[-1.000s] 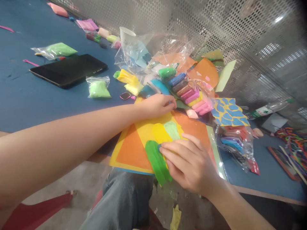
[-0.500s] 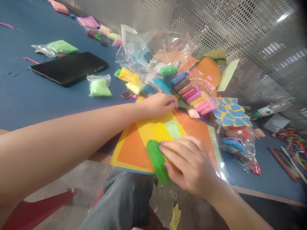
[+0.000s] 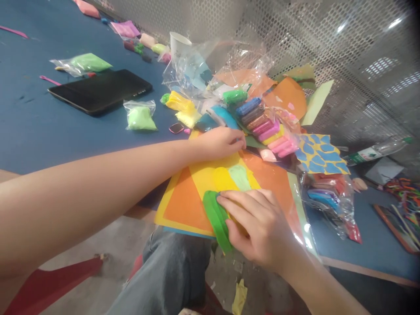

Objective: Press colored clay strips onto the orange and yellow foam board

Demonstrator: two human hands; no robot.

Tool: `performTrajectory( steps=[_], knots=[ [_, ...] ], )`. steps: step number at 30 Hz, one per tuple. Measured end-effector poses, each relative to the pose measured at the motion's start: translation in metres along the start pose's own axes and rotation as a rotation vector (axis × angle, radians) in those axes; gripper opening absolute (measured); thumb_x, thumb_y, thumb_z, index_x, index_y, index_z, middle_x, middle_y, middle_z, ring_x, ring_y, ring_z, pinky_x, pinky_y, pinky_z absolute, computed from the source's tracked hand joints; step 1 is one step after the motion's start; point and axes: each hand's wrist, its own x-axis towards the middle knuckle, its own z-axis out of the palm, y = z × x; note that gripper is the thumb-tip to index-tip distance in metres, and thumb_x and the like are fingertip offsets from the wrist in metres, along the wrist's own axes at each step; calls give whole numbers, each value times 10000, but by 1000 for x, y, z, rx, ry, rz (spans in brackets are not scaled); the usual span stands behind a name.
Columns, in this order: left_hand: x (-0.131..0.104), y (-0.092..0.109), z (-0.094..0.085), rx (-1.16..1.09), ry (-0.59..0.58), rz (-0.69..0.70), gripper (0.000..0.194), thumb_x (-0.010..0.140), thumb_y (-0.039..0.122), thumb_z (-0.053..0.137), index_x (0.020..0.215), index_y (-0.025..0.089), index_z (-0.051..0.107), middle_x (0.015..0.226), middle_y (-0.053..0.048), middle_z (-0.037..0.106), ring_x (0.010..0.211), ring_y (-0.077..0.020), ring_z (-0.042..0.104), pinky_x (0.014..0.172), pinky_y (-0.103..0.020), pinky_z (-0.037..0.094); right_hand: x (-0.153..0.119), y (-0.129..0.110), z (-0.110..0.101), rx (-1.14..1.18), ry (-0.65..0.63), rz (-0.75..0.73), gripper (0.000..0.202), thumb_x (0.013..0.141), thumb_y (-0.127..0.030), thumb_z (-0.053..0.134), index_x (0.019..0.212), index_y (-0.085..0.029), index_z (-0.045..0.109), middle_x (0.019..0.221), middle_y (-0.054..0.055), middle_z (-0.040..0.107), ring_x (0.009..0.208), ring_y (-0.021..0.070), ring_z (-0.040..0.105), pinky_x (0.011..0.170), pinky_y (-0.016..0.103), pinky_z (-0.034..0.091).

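Note:
A yellow and orange paper sheet (image 3: 187, 201) lies at the table's edge above my knee. On it are a thick green strip of modelling clay (image 3: 216, 221), a yellow clay patch (image 3: 222, 178) and a pale green clay patch (image 3: 239, 176). My right hand (image 3: 259, 223) lies over the clay, its fingers stretched and the thumb apart; the fingertips touch the green strip's upper edge, where a small bluish bit shows. At the sheet's far edge rests my left hand (image 3: 225, 142), fingers loosely curled inward, with nothing visible in them.
A black tablet (image 3: 100, 92) and a bag of light green clay (image 3: 141, 117) lie left. Beyond my hands sit packed clay sticks (image 3: 262, 122), clear wrappers and a paper cup (image 3: 180, 43). A blue-patched yellow card (image 3: 323, 153) and a plastic bottle (image 3: 377, 151) are right, before a perforated metal panel.
The view has shifted slightly, moving the scene a little to the right. My right hand stays on the green clay with barely any change. My left hand rests as before.

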Motion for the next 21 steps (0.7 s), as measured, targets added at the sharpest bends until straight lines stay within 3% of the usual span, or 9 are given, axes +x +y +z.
performTrajectory(
  steps=[21],
  knots=[
    [1,-1,0,50,-14,13,295,877,261,406,941,187,685,738,-5,669,681,-126,579,644,-231,392,-13,-18,3,-12,23,114,315,851,-214,476,1097,-126,652,1065,77,698,841,231,577,696,369,337]
  ],
)
